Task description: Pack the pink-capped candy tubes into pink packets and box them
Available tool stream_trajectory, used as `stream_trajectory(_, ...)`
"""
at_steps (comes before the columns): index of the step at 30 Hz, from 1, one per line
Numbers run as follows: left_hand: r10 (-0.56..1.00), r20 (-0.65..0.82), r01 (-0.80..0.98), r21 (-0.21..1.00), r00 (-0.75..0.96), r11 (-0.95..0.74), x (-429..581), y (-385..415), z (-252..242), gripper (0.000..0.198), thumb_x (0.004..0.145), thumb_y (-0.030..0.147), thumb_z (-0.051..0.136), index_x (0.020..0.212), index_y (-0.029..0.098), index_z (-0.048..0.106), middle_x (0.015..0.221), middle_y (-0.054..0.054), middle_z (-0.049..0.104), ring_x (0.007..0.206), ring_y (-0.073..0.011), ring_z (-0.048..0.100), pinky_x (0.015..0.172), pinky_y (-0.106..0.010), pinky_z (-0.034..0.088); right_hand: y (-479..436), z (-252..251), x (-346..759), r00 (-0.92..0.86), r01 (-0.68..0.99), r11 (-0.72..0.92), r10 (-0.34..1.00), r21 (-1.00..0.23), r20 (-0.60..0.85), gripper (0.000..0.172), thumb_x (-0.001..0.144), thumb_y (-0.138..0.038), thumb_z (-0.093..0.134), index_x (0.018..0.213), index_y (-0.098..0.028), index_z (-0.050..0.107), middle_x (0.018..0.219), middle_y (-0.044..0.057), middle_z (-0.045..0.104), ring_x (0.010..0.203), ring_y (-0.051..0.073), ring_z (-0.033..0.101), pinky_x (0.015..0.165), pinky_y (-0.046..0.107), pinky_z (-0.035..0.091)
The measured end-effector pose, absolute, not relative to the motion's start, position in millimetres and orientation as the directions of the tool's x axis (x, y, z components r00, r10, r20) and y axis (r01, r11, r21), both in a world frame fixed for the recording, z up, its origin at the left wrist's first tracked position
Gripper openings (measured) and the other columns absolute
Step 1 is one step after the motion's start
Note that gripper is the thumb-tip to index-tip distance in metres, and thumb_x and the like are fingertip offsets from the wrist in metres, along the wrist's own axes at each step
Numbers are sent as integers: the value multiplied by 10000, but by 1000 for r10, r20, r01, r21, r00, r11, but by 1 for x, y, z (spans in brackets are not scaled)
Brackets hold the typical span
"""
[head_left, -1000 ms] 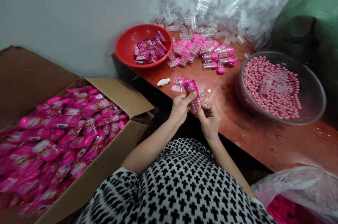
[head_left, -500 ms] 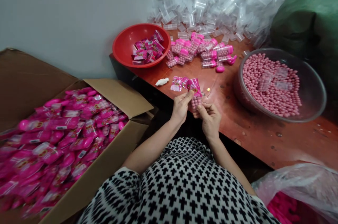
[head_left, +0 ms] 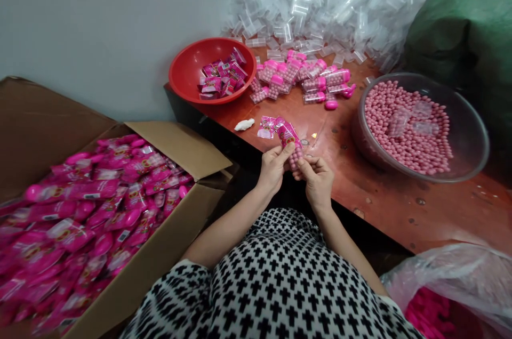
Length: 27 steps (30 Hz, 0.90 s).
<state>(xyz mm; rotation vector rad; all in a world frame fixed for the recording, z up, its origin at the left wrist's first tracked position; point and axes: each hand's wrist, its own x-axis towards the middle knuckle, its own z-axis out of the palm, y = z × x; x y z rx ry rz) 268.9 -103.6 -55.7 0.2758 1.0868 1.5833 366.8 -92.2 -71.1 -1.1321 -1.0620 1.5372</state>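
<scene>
Near the table's (head_left: 384, 195) edge we hold the bead tube (head_left: 295, 156) between us, left hand (head_left: 272, 169) pinching its nine o'clock side, right hand (head_left: 319, 182) pinching its five o'clock end, seemingly to steady it.

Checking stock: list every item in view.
Held packet: one, pink, centre
Wrappers: some, pink, table
Scrap: one, white, table
Capped tubes: many, pink, table
Loose tubes: many, clear, back
Bowl: one, red, table
Sachets: many, pink, bowl
Tub: one, clear, right
Beads: many, pink, tub
Sack: one, green, right
Bag: one, clear, lower right
Pieces: several, pink, bag
Box: one, brown, left
Packets: many, pink, box
Table: one, reddish, centre
Shirt: one, black-white, bottom
Left hand: one, bare, centre
Right hand: one, bare, centre
</scene>
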Motion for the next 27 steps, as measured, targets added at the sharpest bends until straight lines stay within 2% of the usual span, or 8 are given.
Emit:
stream_trajectory(4, 860, -409, -713, 697, -304, 80, 265, -98, -57, 398, 550, 413, 821, 699, 98, 629, 644, -54, 656, 508, -93, 552, 519, -226, 430, -97, -72, 371, -150, 11, 18, 988, -1000, 16, 205, 724, -363, 706, 801, -193, 619, 741, -2, 681, 570, 104, 617, 523, 236, 537)
stream_trajectory(6, 865, -408, -708, 700, -293, 91, 263, -96, -59, 379, 548, 391, 825, 693, 96, 637, 637, -58, 661, 499, -95, 551, 502, -224, 420, -100, -71, 370, -161, 2, 8, 987, -1000, 8, 194, 735, -357, 698, 795, -193, 613, 725, -6, 679, 550, 102, 619, 506, 231, 534)
stream_trajectory(10, 891, -378, -650, 748, -252, 134, 263, -97, -63, 319, 608, 371, 789, 678, 86, 664, 598, -52, 648, 466, -78, 518, 456, -203, 381, -103, -68, 365, -129, -140, -99, 988, -985, -81, 200, 731, -341, 696, 745, -177, 583, 585, -42, 640, 420, 85, 573, 409, 203, 487)
stream_trajectory(15, 890, -392, -631, 757, -234, 168, 264, -100, -59, 296, 614, 348, 786, 659, 80, 670, 621, -64, 659, 483, -73, 523, 447, -185, 383, -102, -66, 364, -133, -248, -208, 975, -946, -180, 212, 699, -323, 714, 717, -166, 573, 546, -42, 630, 386, 76, 546, 365, 179, 434)
stream_trajectory(18, 896, -379, -661, 737, -230, 142, 262, -99, -56, 318, 613, 378, 787, 690, 91, 675, 647, -72, 672, 490, -84, 539, 465, -201, 407, -100, -67, 367, -144, -167, -170, 979, -971, -147, 213, 711, -341, 709, 746, -173, 583, 575, -42, 629, 411, 76, 547, 386, 187, 444)
stream_trajectory(23, 895, -412, -713, 678, -169, 178, 259, -94, -58, 298, 566, 325, 813, 708, 95, 689, 651, -68, 679, 513, -93, 563, 502, -208, 439, -102, -73, 371, -164, 41, 50, 986, -998, 43, 192, 740, -363, 691, 797, -197, 611, 743, -13, 670, 529, 82, 574, 489, 215, 494)
stream_trajectory(27, 899, -419, -675, 701, -127, 231, 260, -95, -59, 238, 578, 293, 800, 632, 98, 674, 567, -49, 638, 442, -68, 499, 408, -180, 363, -109, -71, 369, -145, -28, -1, 989, -1000, 3, 176, 762, -351, 672, 798, -196, 597, 669, -27, 662, 483, 89, 578, 449, 217, 497)
